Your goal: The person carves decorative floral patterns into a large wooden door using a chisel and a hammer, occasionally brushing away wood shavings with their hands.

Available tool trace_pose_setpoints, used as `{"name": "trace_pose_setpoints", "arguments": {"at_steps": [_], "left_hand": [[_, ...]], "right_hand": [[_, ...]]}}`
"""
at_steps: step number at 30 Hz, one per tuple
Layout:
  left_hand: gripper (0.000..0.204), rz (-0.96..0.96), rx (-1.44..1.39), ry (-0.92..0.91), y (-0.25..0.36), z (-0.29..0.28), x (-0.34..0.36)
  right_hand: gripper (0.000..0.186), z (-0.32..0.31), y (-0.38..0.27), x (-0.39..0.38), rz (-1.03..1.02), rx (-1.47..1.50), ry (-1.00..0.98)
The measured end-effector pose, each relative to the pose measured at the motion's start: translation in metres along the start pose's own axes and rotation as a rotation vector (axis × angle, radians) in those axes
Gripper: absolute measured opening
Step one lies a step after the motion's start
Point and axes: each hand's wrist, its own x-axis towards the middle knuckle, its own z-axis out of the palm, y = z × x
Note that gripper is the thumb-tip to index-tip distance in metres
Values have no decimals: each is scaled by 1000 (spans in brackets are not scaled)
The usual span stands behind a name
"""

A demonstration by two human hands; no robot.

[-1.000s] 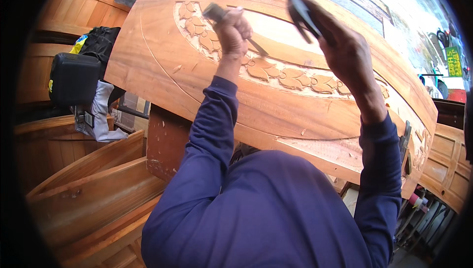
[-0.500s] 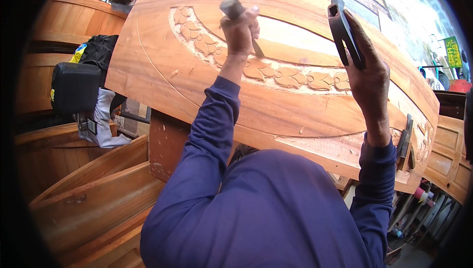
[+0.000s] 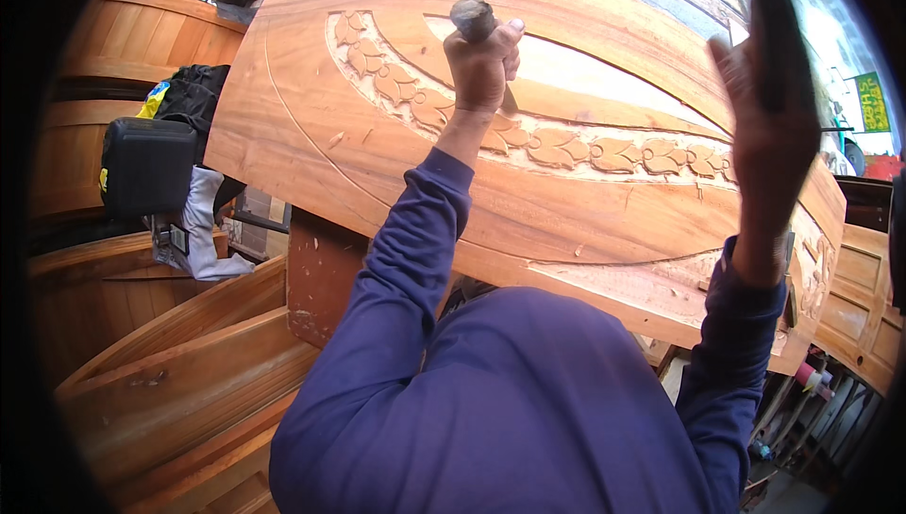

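Observation:
My left hand [image 3: 479, 70] is closed around a chisel [image 3: 472, 16] with a battered handle end, its blade reaching down to the carved band of leaves and flowers [image 3: 571, 151] on the wooden door panel [image 3: 283, 61]. At the upper right, my right hand [image 3: 769, 146] is raised and blurred, gripping a dark hammer-like tool [image 3: 783, 23] held away from the chisel. Fine pale chips lie along the carving's recessed ground.
Dark tools [image 3: 788, 316] rest at the panel's right end. A black case [image 3: 146, 165], black bag and grey cloth sit left of the panel. Other wooden door pieces [image 3: 179, 363] lean at lower left, a panelled door [image 3: 854, 287] at far right.
My right hand has swung outward to the right and up with the dark tool. My left hand and chisel have shifted rightward along the carving.

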Motion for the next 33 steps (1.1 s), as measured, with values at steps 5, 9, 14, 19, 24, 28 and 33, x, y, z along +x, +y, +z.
{"name": "trace_pose_setpoints", "arguments": {"at_steps": [5, 9, 14, 19, 24, 28, 33], "left_hand": [[31, 13, 16, -21, -4, 2, -6], [32, 62, 56, -34, -5, -1, -11], [12, 5, -84, -232, -14, -17, -7], [20, 24, -40, -372, -13, -18, 4], [38, 32, -239, -50, -10, -68, 24], [35, -22, -70, -130, -9, -17, 8], [33, -36, -20, -137, -4, 9, -2]], "right_hand": [[40, 32, -41, 57, -156, -560, 281], [13, 75, -26, 12, -603, -614, -19], [67, 91, -9, -4, -469, -67, -315], [71, 92, 16, -19, -408, -243, -475], [66, 64, 0, -33, -156, 91, -339], [71, 44, 6, -34, 1, 140, -302], [70, 24, 0, -29, 7, 133, -356]]}}
